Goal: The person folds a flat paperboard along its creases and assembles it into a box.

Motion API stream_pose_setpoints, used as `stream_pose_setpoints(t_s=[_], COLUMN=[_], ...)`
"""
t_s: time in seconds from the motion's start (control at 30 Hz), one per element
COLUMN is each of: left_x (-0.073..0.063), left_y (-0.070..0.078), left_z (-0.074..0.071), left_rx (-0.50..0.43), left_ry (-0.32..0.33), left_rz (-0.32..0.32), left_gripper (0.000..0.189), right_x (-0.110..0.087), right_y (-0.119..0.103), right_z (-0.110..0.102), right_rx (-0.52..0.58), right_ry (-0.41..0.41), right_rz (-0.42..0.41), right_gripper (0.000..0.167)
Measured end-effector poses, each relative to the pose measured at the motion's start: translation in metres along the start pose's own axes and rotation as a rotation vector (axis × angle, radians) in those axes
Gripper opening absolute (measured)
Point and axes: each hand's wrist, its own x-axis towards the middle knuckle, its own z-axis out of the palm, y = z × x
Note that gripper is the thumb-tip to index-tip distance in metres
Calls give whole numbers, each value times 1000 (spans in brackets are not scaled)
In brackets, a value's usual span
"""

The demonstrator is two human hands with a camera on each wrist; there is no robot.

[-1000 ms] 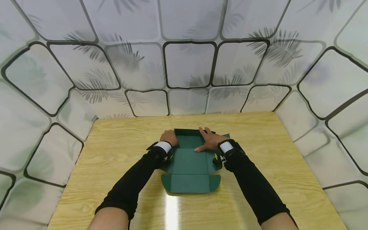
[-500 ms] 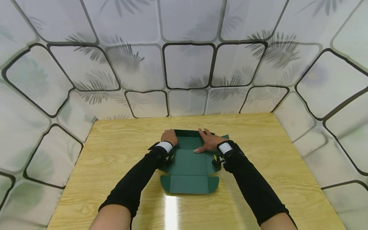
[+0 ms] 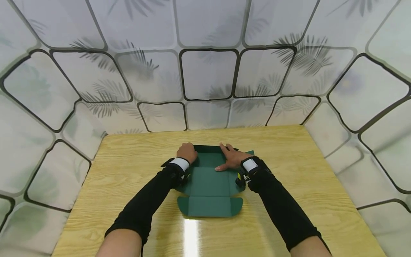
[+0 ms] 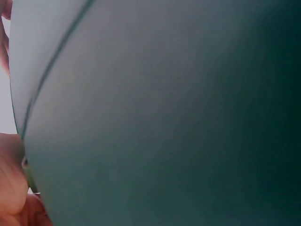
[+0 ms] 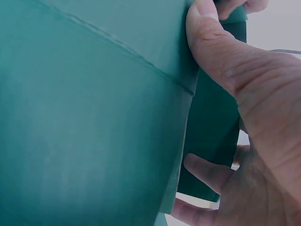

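Observation:
An unfolded green cardboard box [image 3: 210, 182] lies on the table with its back wall [image 3: 208, 149] raised. At its back left corner my left hand [image 3: 187, 152] grips the edge with curled fingers. My right hand [image 3: 233, 158] spreads over the back right part, thumb on the inner panel and fingers reaching the back wall. In the right wrist view the thumb [image 5: 221, 56] lies along a panel edge, with fingertips [image 5: 207, 172] against a darker green flap [image 5: 211, 127]. Green cardboard [image 4: 155, 113] fills most of the left wrist view; only bits of hand show at its left edge.
The front flap [image 3: 210, 207] with rounded side tabs lies toward me on the wooden table [image 3: 135, 171]. A green side flap [image 3: 250, 152] sticks out behind the right wrist. Patterned curtain-like walls [image 3: 208, 75] surround the table's back and sides.
The box and both hands sit slightly farther left in the head view, along with the whole scene. Both hands keep their places on the cardboard.

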Motion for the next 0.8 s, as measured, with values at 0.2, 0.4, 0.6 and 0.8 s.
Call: stream_pose_setpoints(t_s=[0.2, 0.4, 0.6, 0.8], left_x=[-2, -9, -17, -24], left_y=[-5, -15, -15, -8], left_z=[-7, -7, -4, 3], left_rx=[-40, -136, -134, -53], left_ry=[6, -71, -178, -57], left_rz=[24, 8, -61, -121], left_gripper=[44, 56, 11, 56], right_x=[8, 13, 7, 8], right_y=[-1, 4, 3, -5], right_z=[1, 2, 0, 1], right_rx=[-6, -26, 4, 4], right_ry=[-5, 6, 18, 27], right_rz=[-19, -69, -108, -100], right_gripper=[108, 110, 108, 106])
